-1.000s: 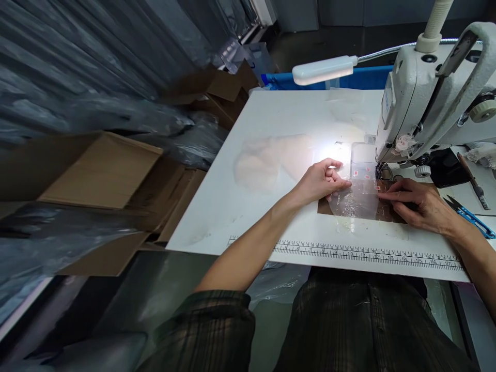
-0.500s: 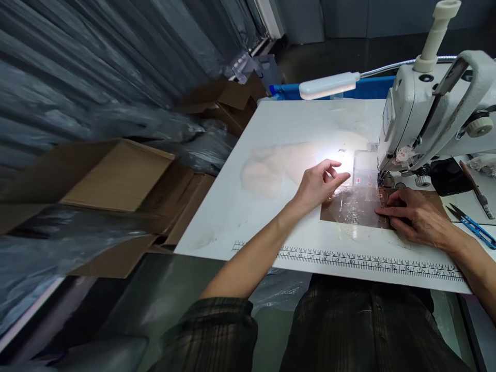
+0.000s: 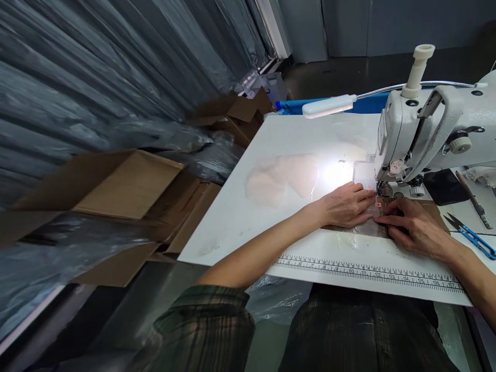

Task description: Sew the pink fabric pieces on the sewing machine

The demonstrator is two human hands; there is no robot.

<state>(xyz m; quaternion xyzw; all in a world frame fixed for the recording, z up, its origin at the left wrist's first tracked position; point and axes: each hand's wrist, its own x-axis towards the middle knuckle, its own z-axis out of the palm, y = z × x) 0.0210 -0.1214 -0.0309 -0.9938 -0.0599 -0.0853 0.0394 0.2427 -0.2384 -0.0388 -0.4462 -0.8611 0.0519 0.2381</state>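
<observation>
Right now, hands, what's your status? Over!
Left hand on plastic sheet. Right hand at its edge. Sewing machine close ahead. Blue snips near right wrist.

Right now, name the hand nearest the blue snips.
The right hand: the blue snips lie beside its wrist. The left hand is farther off, over the translucent piece by the sewing machine.

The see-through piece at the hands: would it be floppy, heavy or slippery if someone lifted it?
The see-through piece is probably light: it looks thin and lies flat. It may bend easily, being sheet-like, though the left hand hides part of it. Glints below that hand hint at a smooth, perhaps slippery surface.
</observation>
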